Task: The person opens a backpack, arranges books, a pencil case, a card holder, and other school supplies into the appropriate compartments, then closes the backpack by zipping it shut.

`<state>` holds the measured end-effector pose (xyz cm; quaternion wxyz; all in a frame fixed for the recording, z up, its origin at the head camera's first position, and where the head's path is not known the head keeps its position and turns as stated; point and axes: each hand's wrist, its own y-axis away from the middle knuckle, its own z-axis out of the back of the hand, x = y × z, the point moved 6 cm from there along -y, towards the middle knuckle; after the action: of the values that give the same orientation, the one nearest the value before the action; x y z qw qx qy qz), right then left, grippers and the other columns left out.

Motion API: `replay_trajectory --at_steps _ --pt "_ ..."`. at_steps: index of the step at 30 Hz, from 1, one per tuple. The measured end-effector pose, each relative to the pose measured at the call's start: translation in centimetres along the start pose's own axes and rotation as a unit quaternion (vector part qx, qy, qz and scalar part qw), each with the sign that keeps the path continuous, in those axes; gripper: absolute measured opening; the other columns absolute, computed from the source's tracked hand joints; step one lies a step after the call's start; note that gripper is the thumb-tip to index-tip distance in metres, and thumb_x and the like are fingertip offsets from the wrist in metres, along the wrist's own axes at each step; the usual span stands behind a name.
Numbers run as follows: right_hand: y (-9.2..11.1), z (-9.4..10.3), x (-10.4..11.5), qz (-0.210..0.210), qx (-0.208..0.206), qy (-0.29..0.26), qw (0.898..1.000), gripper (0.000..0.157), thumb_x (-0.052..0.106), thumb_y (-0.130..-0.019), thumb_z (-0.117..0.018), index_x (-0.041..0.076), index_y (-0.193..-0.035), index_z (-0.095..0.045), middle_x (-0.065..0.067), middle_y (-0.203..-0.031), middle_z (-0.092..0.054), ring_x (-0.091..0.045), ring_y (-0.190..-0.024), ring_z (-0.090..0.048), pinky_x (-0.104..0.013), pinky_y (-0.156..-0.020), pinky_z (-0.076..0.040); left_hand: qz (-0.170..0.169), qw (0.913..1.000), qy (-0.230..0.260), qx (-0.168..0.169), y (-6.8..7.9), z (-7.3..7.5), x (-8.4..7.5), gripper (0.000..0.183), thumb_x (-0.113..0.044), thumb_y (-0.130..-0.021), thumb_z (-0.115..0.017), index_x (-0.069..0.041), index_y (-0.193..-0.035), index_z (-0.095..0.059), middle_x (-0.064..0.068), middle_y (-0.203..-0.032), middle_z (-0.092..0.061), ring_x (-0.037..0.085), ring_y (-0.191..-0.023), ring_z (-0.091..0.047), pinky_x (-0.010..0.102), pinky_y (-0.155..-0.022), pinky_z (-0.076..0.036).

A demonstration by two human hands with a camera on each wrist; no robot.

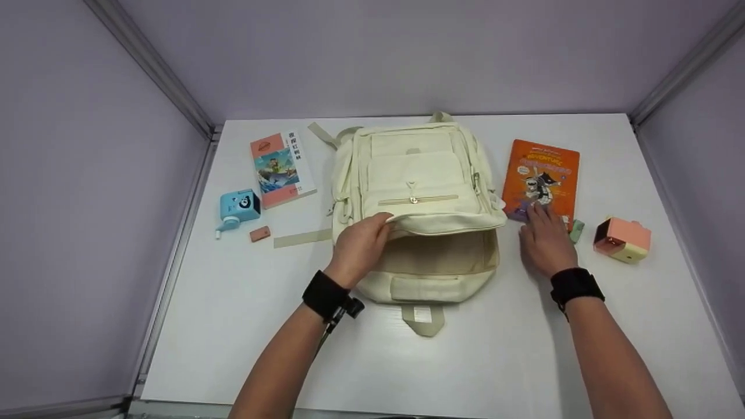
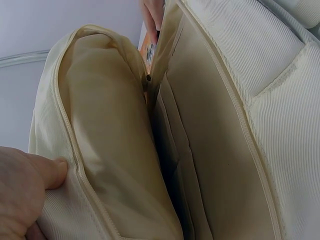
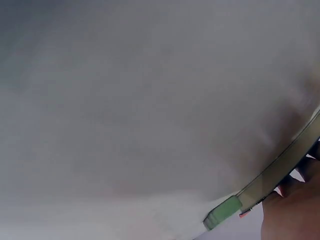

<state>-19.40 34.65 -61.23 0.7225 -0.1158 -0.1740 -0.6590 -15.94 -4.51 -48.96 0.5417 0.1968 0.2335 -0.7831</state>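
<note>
A cream backpack (image 1: pixel 419 169) lies on the table with its main compartment unzipped toward me. My left hand (image 1: pixel 361 241) pinches the upper edge of its opening and holds the flap raised. In the left wrist view the thumb presses on the outer fabric beside the zip, and the beige lining (image 2: pixel 107 115) shows inside. My right hand (image 1: pixel 547 241) rests with its fingers extended on the lower end of an orange book (image 1: pixel 541 174) to the right of the bag. A small green eraser (image 1: pixel 577 231) sits at the book's lower right corner, beside the hand.
Left of the bag lie a pink-and-white book (image 1: pixel 279 169), a blue pencil sharpener (image 1: pixel 238 205) with a crank and a small pink eraser (image 1: pixel 260 234). A pink-and-yellow sharpener (image 1: pixel 624 238) stands at the right. Bag straps (image 1: pixel 302 238) stretch over the white table (image 1: pixel 465 361). Walls enclose the back and sides.
</note>
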Motion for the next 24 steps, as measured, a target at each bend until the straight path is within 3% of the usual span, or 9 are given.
replay_trajectory --at_steps 10,24 --pt "3.3 0.7 0.4 -0.007 0.092 0.001 0.996 0.057 0.023 -0.109 -0.042 -0.003 -0.159 -0.028 -0.025 -0.165 -0.021 -0.046 -0.152 -0.011 -0.064 -0.119 -0.011 -0.001 1.0000 0.000 0.009 0.0 -0.1 -0.2 0.018 -0.025 -0.108 -0.055 -0.016 -0.115 -0.068 0.000 -0.097 -0.071 0.015 -0.081 -0.066 0.039 -0.072 -0.054" --pt "6.4 1.8 0.7 -0.003 0.122 -0.007 0.992 0.053 0.029 -0.109 -0.047 0.000 -0.154 -0.041 -0.024 -0.161 -0.033 -0.049 -0.149 -0.022 -0.068 -0.113 -0.022 0.000 0.9998 -0.001 0.019 0.1 -0.3 -0.3 0.017 -0.025 -0.108 -0.055 -0.016 -0.112 -0.068 -0.001 -0.090 -0.069 0.014 -0.075 -0.062 0.037 -0.069 -0.052"
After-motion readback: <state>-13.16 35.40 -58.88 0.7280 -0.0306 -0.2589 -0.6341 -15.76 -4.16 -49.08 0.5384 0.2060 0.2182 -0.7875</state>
